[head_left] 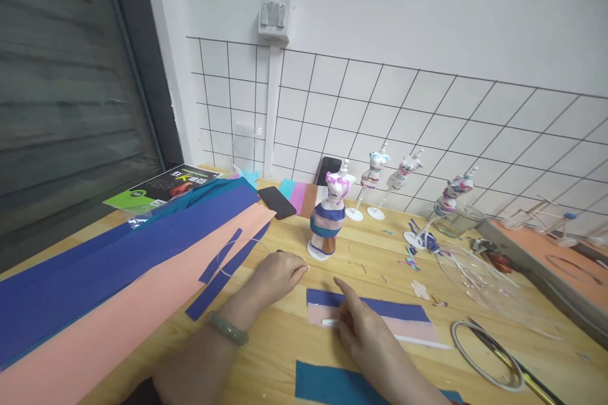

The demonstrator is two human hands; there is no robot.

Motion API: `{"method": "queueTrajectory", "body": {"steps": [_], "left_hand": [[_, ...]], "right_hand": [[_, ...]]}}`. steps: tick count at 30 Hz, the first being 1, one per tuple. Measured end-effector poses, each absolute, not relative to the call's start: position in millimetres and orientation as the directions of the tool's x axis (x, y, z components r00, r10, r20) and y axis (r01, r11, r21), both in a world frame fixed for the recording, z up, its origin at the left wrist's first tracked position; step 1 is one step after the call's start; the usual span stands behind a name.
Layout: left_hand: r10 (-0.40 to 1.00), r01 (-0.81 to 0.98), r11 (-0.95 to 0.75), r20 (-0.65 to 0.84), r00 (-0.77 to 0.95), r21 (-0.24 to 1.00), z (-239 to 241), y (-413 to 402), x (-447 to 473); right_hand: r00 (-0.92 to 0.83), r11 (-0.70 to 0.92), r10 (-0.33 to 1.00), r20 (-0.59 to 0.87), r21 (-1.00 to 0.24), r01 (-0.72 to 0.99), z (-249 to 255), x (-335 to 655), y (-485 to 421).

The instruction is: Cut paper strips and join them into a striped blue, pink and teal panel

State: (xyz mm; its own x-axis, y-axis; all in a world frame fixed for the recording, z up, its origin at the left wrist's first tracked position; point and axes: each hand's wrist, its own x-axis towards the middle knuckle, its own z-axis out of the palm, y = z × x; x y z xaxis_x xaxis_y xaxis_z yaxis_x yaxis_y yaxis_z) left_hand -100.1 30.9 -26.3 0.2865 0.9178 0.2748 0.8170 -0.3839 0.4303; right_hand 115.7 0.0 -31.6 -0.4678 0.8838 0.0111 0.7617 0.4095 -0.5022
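Observation:
My left hand (pixel 278 278), with a jade-coloured bangle (pixel 228 329) at the wrist, is closed in a pinch. A small white end shows at its fingertips, and a thin pale strip (pixel 219 257) curls out behind it in a loop. Over a layered blue, pink and white fabric piece (pixel 403 311) is my right hand (pixel 358 323), index finger stretched out, the other fingers loosely bent. A short white strip (pixel 329 323) lies by its fingers. Beyond both hands a small dress form (pixel 327 221) stands upright, wrapped in blue, pink, teal and brown bands.
Long blue (pixel 118 247) and peach fabric (pixel 142 310) cover the left side, with narrow blue strips (pixel 228 272) beside them. Teal fabric (pixel 323 383) lies in front. Several smaller dress forms (pixel 375 168) stand behind. A phone (pixel 278 202), a hoop (pixel 458 342) and scraps lie around.

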Motion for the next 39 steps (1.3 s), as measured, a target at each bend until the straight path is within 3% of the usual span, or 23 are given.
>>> {"method": "queueTrajectory", "body": {"steps": [9,15,22,29,35,39], "left_hand": [[0.918,0.799,-0.388,0.271,0.29,0.459,-29.7,34.9,-101.0],[0.922,0.784,-0.383,0.259,0.29,0.488,-29.5,36.8,-100.9],[0.927,0.782,-0.371,0.247,0.282,0.501,-25.2,39.1,-100.0],[0.949,0.795,-0.316,0.181,0.259,0.518,-27.1,41.8,-101.2],[0.957,0.794,-0.289,0.183,0.225,0.536,-34.2,45.9,-103.7],[0.955,0.801,-0.294,0.195,0.224,0.521,-35.0,47.6,-104.3]], "right_hand": [[-0.339,0.345,0.936,0.097,-0.455,0.821,-38.0,194.8,2.0],[-0.117,0.157,0.984,0.137,-0.331,0.931,-42.3,267.9,5.0],[0.048,0.013,0.975,0.217,-0.271,0.963,-46.1,355.4,7.1],[0.125,-0.09,0.943,0.307,-0.126,0.988,-45.4,416.5,9.1],[0.166,-0.23,0.918,0.361,0.142,0.963,-34.2,443.7,4.3],[0.19,-0.276,0.906,0.379,0.187,0.943,-33.1,461.8,2.3]]}}
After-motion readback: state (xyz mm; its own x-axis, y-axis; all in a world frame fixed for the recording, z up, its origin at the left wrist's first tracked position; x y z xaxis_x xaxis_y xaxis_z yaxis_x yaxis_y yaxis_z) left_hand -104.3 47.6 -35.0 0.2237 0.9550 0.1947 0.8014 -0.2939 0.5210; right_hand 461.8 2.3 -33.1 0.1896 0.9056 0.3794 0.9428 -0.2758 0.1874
